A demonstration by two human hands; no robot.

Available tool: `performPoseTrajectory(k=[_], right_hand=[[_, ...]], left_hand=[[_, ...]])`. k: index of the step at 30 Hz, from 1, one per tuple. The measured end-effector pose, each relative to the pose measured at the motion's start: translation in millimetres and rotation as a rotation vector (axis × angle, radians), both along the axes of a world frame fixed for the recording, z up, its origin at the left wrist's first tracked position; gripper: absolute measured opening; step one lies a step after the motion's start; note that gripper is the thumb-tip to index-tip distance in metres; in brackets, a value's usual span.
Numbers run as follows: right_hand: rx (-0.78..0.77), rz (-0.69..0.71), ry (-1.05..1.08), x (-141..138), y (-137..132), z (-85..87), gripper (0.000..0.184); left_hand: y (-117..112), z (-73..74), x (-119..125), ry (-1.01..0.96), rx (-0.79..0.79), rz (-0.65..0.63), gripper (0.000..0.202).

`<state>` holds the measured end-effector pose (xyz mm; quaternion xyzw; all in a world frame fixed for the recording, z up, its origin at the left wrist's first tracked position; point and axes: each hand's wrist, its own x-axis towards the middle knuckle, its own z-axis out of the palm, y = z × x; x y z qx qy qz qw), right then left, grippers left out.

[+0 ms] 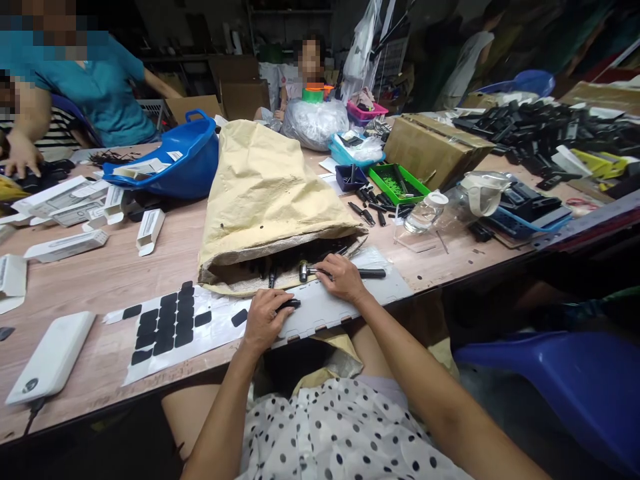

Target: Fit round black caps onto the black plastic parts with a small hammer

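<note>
My right hand [343, 277] is closed over the shaft of a small hammer [373, 273], whose head points left and whose black handle sticks out to the right. In my left hand [265, 320] is a short black plastic part [289, 305], its end showing past the fingers. Both hands are over a pale grey board [320, 310] at the table's front edge. Just behind them lies a cream woven sack [270, 180], its mouth toward me and dark pieces inside. Left of my left hand is a white sheet with black rounded stickers [170, 320].
A white power bank [53, 357] with a cable lies front left, near white boxes [67, 247]. Behind are a blue basin [170, 167], a green tray [397, 183], a clear jug [483, 193], a carton [435, 150] and heaped black parts [540, 137]. Other people are across the table.
</note>
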<state>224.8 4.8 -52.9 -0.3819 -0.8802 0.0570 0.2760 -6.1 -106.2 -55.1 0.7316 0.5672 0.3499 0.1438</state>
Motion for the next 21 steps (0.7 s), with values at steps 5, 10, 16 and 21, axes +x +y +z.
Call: performPoseTrajectory(k=[5,10,16,21], right_hand=[[0.006,0.004,0.003,0.2,0.2,-0.1,0.015],[0.022,-0.001,0.001,0.1,-0.4,0.4,0.016],[0.017,-0.002,-0.001,0.3,-0.7,0.3,0.016],[0.041,0.003,0.008,0.4,-0.4,-0.6,0.017]], left_hand=[[-4.1,2.0,1.1,0.053,0.032,0.132,0.031],[-3.8,-0.1,0.1,0.042,0.013,0.212,0.021],[-1.5,-2.9,-1.2,0.021,-0.009,0.182,0.016],[-1.5,-4.8,-1.7,0.004,0.01,0.172,0.015]])
